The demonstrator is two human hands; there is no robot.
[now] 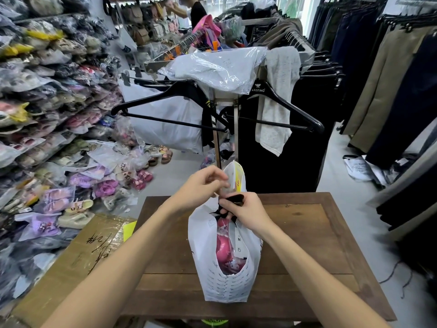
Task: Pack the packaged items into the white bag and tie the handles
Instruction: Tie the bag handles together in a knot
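A white plastic bag [208, 252] with printed text stands on the wooden table [307, 233]. Pink packaged items [224, 247] show through its open top. One white handle [233, 176] with a yellow mark sticks up above the bag. My left hand [201, 188] pinches that handle near its base. My right hand [246, 211] grips the other handle together with a bit of black material [235, 199] at the bag's mouth. The two hands are close together over the top of the bag.
A clothes rack [227, 107] with black hangers and a clear-wrapped garment stands just behind the table. Packaged sandals pile up on the left floor and shelves. A taped cardboard box [78, 261] lies left of the table. Dark trousers hang at right. A person stands far back.
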